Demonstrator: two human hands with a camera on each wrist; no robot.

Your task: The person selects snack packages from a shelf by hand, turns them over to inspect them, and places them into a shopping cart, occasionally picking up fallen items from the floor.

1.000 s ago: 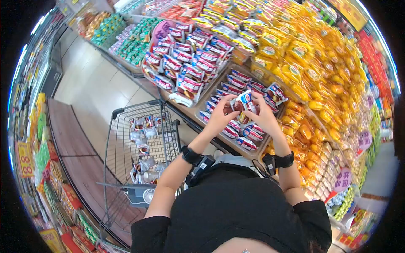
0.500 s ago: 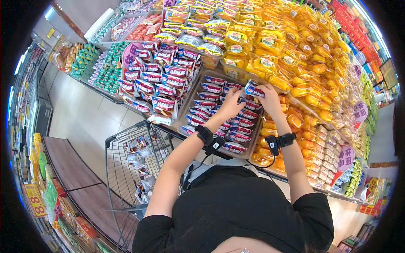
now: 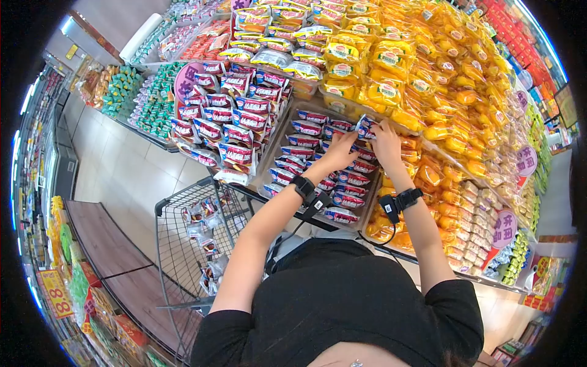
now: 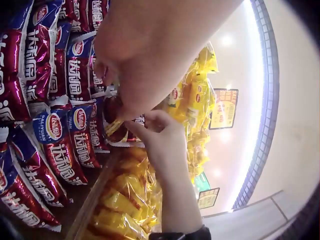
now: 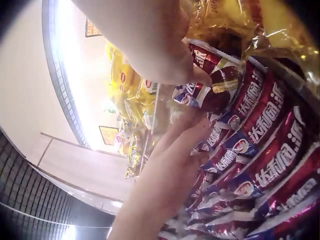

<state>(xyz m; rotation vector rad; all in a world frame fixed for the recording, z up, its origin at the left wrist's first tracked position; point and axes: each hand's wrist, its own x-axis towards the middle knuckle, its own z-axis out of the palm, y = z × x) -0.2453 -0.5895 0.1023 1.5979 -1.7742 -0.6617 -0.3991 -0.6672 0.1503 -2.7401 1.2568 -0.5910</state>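
Note:
Both hands are over a tray of wrapped chocolate pies, standing in rows with red and blue wrappers. At the tray's far right corner, the right hand pinches one chocolate pie packet, tilted above its row. The left hand is just left of it, fingers spread and fingertips at the packet's lower side. In the left wrist view, the packet shows a cake picture between the hands. The right wrist view has the right thumb lying across the packet; its other fingers are partly hidden.
A heap of similar packets stands left of the tray. Yellow-wrapped cakes pile up behind and to the right, behind a clear divider. A shopping cart holding several packets is at lower left, beside a low wooden shelf.
The packet, held up in both hands a second ago, has moved down to the tray's far right corner. Both hands reached forward with it; the right still pinches it, while the left fingers have spread.

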